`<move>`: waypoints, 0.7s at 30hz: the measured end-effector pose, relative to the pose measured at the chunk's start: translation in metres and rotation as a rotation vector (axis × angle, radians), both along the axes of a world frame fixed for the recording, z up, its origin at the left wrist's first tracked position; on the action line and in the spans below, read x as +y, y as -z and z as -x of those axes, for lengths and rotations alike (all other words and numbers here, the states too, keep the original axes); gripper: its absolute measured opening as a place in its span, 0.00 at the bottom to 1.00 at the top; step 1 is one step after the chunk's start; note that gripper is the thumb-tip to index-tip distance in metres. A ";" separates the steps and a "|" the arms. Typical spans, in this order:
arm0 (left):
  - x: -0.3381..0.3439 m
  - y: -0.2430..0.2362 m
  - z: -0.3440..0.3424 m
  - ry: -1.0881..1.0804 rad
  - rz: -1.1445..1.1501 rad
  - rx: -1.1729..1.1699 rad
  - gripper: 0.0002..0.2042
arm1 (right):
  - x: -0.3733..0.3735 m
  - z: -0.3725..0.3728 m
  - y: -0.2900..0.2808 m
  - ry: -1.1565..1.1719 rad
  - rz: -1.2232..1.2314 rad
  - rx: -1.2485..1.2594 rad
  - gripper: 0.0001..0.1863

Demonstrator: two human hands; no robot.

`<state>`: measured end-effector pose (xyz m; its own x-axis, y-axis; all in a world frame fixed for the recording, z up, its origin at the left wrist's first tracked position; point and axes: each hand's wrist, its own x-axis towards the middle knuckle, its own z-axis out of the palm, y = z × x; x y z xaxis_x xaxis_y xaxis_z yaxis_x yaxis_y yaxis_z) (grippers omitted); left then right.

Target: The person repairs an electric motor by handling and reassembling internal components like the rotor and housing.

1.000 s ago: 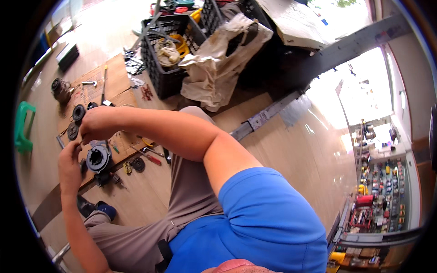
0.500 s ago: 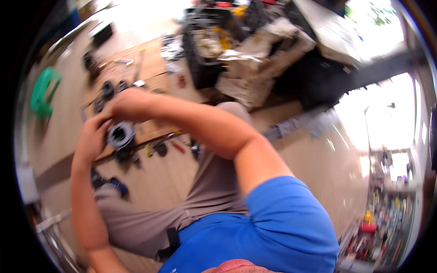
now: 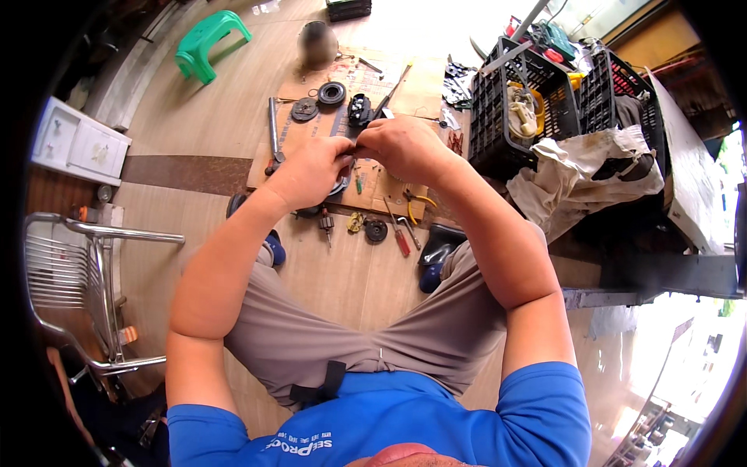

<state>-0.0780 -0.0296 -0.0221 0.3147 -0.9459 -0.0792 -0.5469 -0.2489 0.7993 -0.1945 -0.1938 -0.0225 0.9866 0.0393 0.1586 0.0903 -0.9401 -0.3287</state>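
Observation:
My left hand (image 3: 311, 170) and my right hand (image 3: 408, 146) meet over a sheet of cardboard (image 3: 381, 183) on the floor. Their fingertips are pinched together at one spot; whatever lies between them is too small or hidden to name. Just beyond are a black slotted part (image 3: 359, 110), a black ring (image 3: 331, 93) and a grey disc (image 3: 304, 110). Beneath my left hand a round grey part (image 3: 340, 186) shows only in part. A green-handled screwdriver (image 3: 359, 182) lies on the cardboard closer to me.
A hammer (image 3: 274, 131) lies left. Nearer me are yellow-handled pliers (image 3: 417, 205), a red-handled screwdriver (image 3: 401, 240), a black round part (image 3: 376, 230) and a metal rotor (image 3: 327, 223). Black crates (image 3: 498, 117) with a stained cloth (image 3: 572, 175) stand right. A green stool (image 3: 210, 45) is far left.
The view has swung round and steadied, so both hands now appear near the middle instead of at the left. The hands stay close together.

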 end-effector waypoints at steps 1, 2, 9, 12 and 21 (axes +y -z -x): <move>-0.003 0.000 0.001 -0.015 0.007 0.000 0.08 | -0.002 0.000 0.000 0.019 -0.047 -0.011 0.10; -0.005 -0.005 0.001 -0.022 0.009 -0.003 0.08 | -0.005 0.001 -0.002 0.034 -0.090 -0.020 0.09; -0.010 -0.010 -0.002 -0.024 0.113 -0.071 0.09 | -0.022 0.006 -0.007 0.008 -0.178 -0.204 0.07; -0.010 -0.007 -0.003 -0.024 0.168 -0.070 0.10 | -0.021 0.005 -0.005 -0.009 -0.163 -0.222 0.07; -0.009 -0.004 0.002 -0.018 0.088 -0.309 0.08 | -0.010 0.003 -0.002 0.000 -0.076 -0.195 0.09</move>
<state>-0.0798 -0.0381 -0.0176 0.3274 -0.9391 0.1047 -0.7636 -0.1978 0.6146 -0.1979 -0.2041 -0.0205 0.9368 0.0196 0.3493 0.1588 -0.9135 -0.3746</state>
